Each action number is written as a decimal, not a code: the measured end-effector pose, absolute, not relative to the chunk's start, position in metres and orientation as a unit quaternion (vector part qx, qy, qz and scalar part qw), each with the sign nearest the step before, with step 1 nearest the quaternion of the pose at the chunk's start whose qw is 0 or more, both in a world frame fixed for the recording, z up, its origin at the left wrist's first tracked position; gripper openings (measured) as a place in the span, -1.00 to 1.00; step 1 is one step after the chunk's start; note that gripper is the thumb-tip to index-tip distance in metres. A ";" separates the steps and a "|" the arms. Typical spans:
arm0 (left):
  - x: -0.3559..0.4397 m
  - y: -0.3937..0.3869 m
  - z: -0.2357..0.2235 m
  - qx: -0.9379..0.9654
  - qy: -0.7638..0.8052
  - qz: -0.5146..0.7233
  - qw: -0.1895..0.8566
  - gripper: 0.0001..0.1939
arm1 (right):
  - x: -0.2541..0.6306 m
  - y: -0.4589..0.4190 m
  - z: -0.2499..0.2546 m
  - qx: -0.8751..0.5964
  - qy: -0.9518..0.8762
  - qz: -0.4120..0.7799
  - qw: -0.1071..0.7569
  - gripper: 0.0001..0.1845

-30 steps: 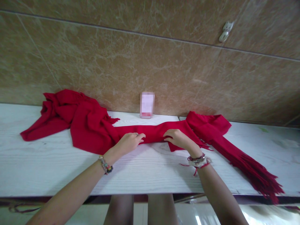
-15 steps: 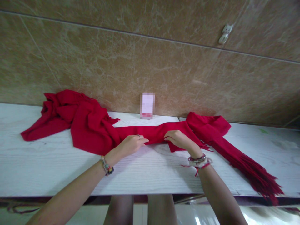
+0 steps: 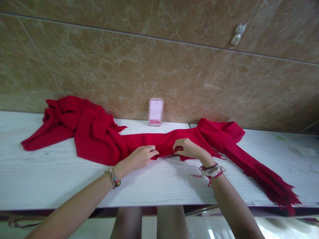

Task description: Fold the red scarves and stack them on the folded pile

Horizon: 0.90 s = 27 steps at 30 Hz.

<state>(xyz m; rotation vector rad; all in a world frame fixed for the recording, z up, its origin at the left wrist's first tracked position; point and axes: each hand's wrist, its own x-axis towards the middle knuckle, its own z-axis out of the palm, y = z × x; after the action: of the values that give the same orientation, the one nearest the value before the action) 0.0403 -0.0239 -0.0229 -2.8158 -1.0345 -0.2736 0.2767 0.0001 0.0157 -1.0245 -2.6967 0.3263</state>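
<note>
A long red scarf (image 3: 164,139) lies across the white table, its middle stretch folded into a narrow band. To the left it bunches into a loose, rumpled heap; to the right it doubles over, and a fringed end trails to the table's front edge. My left hand (image 3: 143,155) pinches the near edge of the band, thumb and fingers closed on the cloth. A little to the right, my right hand (image 3: 188,148) grips the same edge with curled fingers, a bit of red fabric showing between them. The fingertips of both hands are partly hidden by cloth.
A blurred-out phone-like object (image 3: 156,112) leans upright against the brown marbled wall (image 3: 124,66) behind the scarf. A white cat-shaped hook (image 3: 238,34) is fixed higher on the wall. The white wood-grain table (image 3: 62,179) ends just before my legs.
My left hand has shifted slightly right and toward me along the band, drawing its near edge a little closer. My right hand has stayed nearly in place, its fingers now curled around the cloth.
</note>
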 end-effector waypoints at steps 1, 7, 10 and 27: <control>0.043 -0.025 -0.024 -0.936 -0.332 -0.093 0.070 -0.78 | 0.277 0.000 0.015 -0.342 -0.925 0.124 0.112 -0.87; 0.051 -0.031 -0.025 -0.954 -0.279 -0.071 0.089 -0.80 | 0.275 0.003 0.012 -0.327 -0.930 0.168 0.012 -0.77; 0.052 -0.033 -0.024 -0.953 -0.277 -0.062 0.110 -0.82 | 0.274 0.004 0.009 -0.344 -0.923 0.169 -0.019 -0.75; 0.057 -0.033 -0.031 -0.941 -0.281 -0.101 0.160 -0.89 | 0.254 0.022 0.005 -0.475 -0.848 0.090 0.217 -0.82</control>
<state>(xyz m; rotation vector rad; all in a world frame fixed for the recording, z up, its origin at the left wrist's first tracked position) 0.0566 -0.0326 -0.0306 -2.6885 -0.8041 -0.2886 0.2542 0.0218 0.0055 -1.3164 -2.3494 0.2480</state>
